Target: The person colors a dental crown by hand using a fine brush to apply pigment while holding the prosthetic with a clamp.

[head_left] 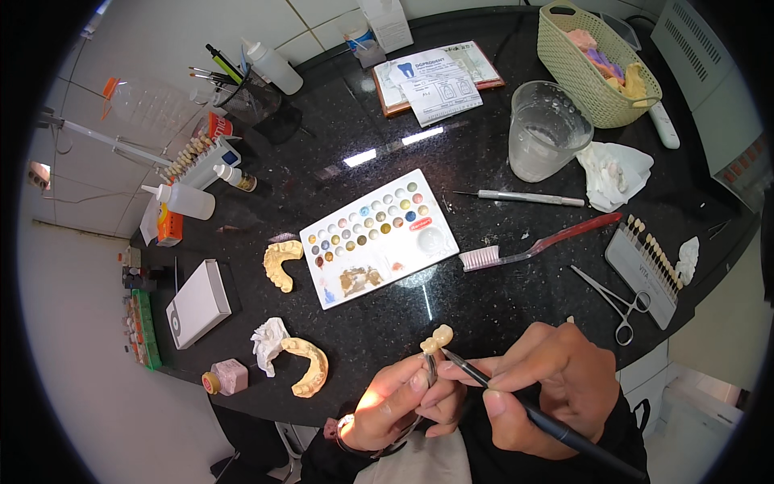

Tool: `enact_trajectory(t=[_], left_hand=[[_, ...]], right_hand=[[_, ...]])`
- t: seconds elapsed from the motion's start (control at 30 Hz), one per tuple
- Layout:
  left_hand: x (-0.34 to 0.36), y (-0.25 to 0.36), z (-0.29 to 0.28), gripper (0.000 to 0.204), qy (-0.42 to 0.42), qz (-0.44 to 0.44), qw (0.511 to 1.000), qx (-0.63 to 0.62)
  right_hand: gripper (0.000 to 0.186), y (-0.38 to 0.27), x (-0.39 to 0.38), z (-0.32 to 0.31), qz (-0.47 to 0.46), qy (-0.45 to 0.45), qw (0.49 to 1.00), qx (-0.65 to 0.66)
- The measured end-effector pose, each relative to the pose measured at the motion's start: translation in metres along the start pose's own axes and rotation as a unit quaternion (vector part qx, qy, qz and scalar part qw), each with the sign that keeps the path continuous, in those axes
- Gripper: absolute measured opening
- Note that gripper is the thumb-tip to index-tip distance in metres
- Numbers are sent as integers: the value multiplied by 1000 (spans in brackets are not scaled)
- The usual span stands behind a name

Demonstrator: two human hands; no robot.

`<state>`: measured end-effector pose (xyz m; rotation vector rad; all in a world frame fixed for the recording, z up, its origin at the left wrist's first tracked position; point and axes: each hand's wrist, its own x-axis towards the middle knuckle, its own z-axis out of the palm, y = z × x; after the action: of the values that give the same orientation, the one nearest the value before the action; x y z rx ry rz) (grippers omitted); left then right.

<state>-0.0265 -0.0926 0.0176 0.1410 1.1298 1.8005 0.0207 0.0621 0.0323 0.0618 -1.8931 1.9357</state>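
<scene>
At the near edge of the table, my left hand [403, 403] is closed round a slim metal clamp [430, 368]. A cream-coloured dental bridge [438, 340], glossy and made of joined tooth shapes, is held up at the clamp's tip. My right hand [556, 387] grips a thin dark-handled brush [576, 440] like a pen. Its pointed tip is at the lower right side of the bridge; whether it touches cannot be made out. Beyond my hands lies a white palette [379, 256] with rows of coloured stains in small wells and brown smears.
Plaster jaw models [307, 368] and crumpled tissue [270, 343] are at left. Right of the palette lie a red-handled toothbrush [556, 239], a scalpel-like tool [532, 198], scissor-handled forceps [613, 302] and a shade guide [641, 274]. A cloudy cup [548, 133] and a basket [597, 73] stand behind.
</scene>
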Motion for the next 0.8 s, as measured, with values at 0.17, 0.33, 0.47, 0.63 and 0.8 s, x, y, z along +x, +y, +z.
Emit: enact_trajectory(t=[0.17,0.33,0.47,0.63,0.8], left_hand=[[1,0,-2,37,-20,0,1000,-10],[-1,-6,-3,35,-22,26,999,-13],[-1,-5,-3,34,-27,25,999,-27],[-1,-4,-3,34,-24,26,999,-17],[0,-4,-2,33,-22,22,999,-19]], right_hand=[[14,0,-1,-2,18,4,999,51],[16,-3,1,-2,25,3,999,31],[16,0,0,-5,7,-25,1000,8],[16,1,1,-4,9,-12,1000,13],[14,-4,2,-3,52,8,998,18]])
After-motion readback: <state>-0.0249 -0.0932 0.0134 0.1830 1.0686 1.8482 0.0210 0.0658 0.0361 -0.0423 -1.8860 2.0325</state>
